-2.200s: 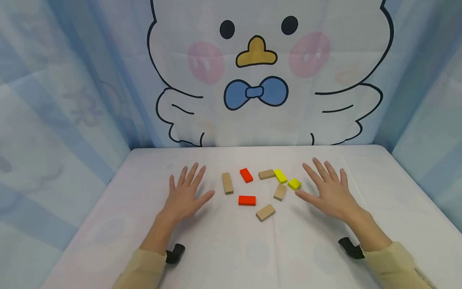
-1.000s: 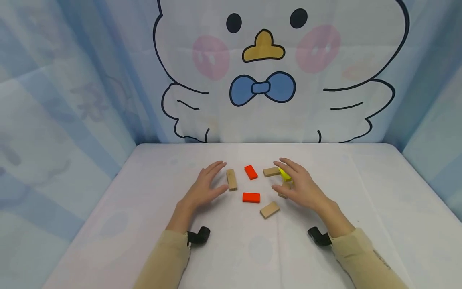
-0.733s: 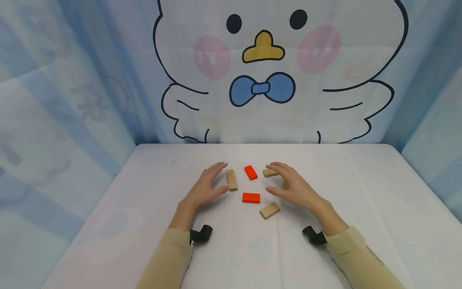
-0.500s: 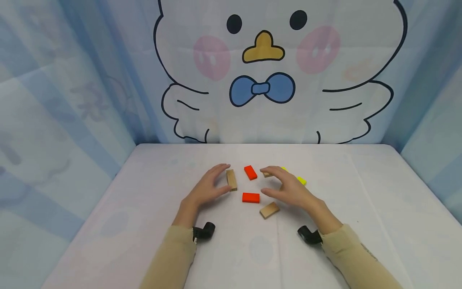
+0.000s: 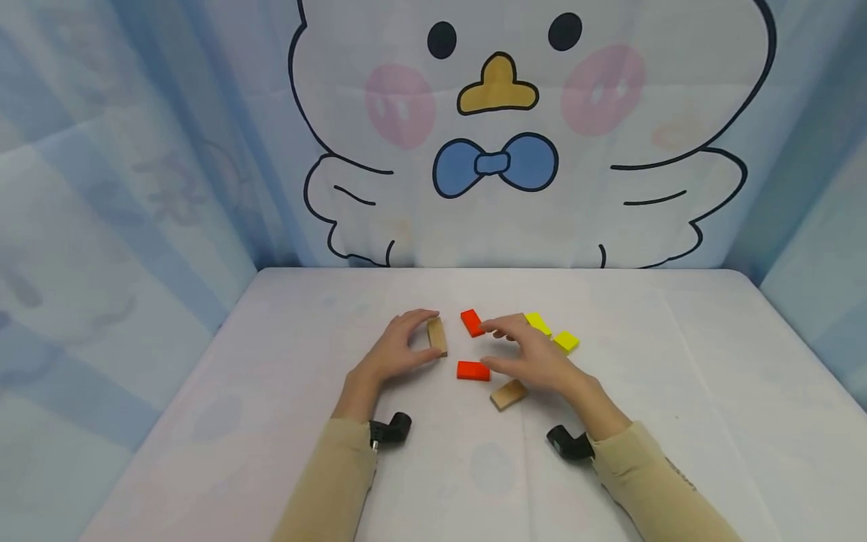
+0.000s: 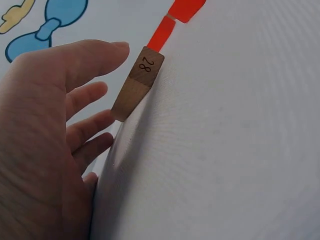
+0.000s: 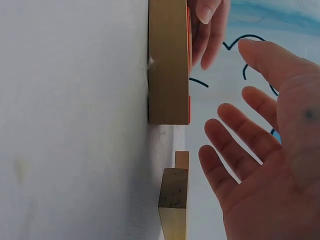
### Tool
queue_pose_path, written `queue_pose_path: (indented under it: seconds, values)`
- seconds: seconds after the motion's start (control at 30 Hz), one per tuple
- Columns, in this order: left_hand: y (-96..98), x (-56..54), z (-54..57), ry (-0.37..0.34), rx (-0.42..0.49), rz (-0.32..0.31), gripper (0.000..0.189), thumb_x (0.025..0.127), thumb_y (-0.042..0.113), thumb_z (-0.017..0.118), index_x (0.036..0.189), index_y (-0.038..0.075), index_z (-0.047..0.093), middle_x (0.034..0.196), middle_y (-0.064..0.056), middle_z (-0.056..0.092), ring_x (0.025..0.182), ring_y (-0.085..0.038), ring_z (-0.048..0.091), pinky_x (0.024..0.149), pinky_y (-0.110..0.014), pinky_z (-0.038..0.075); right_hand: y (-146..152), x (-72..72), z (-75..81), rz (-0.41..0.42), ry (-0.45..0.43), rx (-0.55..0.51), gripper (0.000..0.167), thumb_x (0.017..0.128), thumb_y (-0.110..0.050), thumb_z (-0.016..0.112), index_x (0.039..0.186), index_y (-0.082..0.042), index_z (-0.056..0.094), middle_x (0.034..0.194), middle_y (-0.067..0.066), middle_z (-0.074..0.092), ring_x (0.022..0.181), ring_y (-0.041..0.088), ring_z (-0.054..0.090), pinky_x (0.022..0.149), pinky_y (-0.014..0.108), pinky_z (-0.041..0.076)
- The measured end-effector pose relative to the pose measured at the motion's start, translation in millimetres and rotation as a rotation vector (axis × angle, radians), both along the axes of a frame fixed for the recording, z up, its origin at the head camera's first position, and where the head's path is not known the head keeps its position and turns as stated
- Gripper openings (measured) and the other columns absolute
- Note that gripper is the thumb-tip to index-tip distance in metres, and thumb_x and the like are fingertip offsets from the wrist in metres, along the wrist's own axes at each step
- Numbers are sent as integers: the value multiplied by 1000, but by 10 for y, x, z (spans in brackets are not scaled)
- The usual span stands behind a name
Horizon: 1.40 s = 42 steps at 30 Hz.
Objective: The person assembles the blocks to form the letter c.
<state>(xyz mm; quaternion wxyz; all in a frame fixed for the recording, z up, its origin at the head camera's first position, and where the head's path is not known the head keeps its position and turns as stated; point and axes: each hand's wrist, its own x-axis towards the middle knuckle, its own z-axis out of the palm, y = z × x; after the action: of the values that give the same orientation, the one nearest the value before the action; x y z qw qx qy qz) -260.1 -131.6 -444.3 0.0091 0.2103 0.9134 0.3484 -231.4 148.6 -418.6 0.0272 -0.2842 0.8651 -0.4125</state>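
Beige sleeves nearest, both hands reaching over white cloth-covered table (image 5: 284,421) toward scattered flat blocks.

Step, judging: closing in, nothing lifted.

Left hand (image 5: 393,354) curling loosely round plain wooden block stamped 28 (image 5: 436,336), fingers beside it, not gripping.

Right hand (image 5: 531,360) hovering, fingers relaxed, above red rectangular block (image 5: 473,370); tan block (image 5: 509,394) nearer.

Next move likely needing pinch on block edges.

Left wrist view is showing stamp and finger gap, head view not.

Farther: second red block (image 5: 471,322), two yellow blocks (image 5: 552,333).
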Motion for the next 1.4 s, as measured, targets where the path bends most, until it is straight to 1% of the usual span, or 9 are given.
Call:
queue_pose_path:
  seconds: [0.17, 0.3, 0.47, 0.63, 0.9, 1.03, 1.2, 1.4]
  values:
    - [-8, -3, -15, 5, 6, 6, 60, 88, 33, 74, 141, 12, 57, 147, -8, 52, 141, -26, 39, 122, -46, 12, -31, 8, -31, 41, 7, 19, 45, 92, -16, 75, 134, -10, 61, 130, 6, 61, 117, 28, 56, 103, 49, 46]
    - [-2, -4, -32, 6, 16, 4, 55, 87, 30, 75, 138, 12, 61, 144, -6, 54, 139, -25, 41, 122, -46, 13, -50, 33, -50, 61, 13, 78, 39, 91, -16, 75, 129, -11, 65, 125, 1, 65, 115, 23, 58, 101, 46, 48]
    - [20, -10, -31, 13, 3, -2, 55, 87, 30, 76, 137, 13, 61, 144, -6, 54, 139, -25, 42, 122, -49, 12, -61, 45, -56, 83, 16, 142, 29, 91, -17, 75, 120, -15, 70, 117, -6, 67, 108, 17, 59, 97, 41, 50]
    - [49, -8, -18, 4, -13, -2, 55, 88, 30, 75, 138, 14, 60, 146, -5, 54, 140, -23, 42, 122, -49, 8, -71, 42, -50, 107, 22, 171, 23, 91, -14, 75, 114, -15, 73, 111, -7, 68, 104, 15, 61, 97, 40, 51]
    - [126, -10, -18, 8, 10, -45, 55, 88, 28, 77, 137, 9, 60, 143, -6, 56, 139, -24, 44, 122, -49, 9, -89, 52, -34, 128, 19, 197, 21, 91, -14, 76, 112, -16, 75, 109, -8, 68, 103, 14, 62, 97, 40, 51]
    - [157, -19, -1, -1, -5, -46, 57, 88, 30, 77, 138, 10, 59, 144, -6, 56, 139, -23, 44, 122, -47, 10, -97, 53, -16, 134, 27, 205, 22, 91, -13, 75, 113, -15, 74, 109, -8, 69, 103, 14, 62, 97, 41, 51]
    - [171, -13, 21, -4, -26, -41, 57, 89, 31, 76, 139, 10, 58, 145, -6, 55, 139, -23, 43, 122, -47, 11, -94, 63, 8, 148, 11, 223, 26, 91, -10, 70, 116, -15, 73, 113, -7, 67, 107, 16, 61, 98, 43, 50]
    - [156, 10, 23, -27, -10, -38, 56, 90, 30, 74, 139, 10, 58, 147, -7, 52, 141, -24, 40, 122, -44, 10, -85, 85, 24, 164, -27, 239, 27, 91, -9, 69, 118, -16, 73, 114, -8, 68, 108, 15, 61, 98, 43, 50]
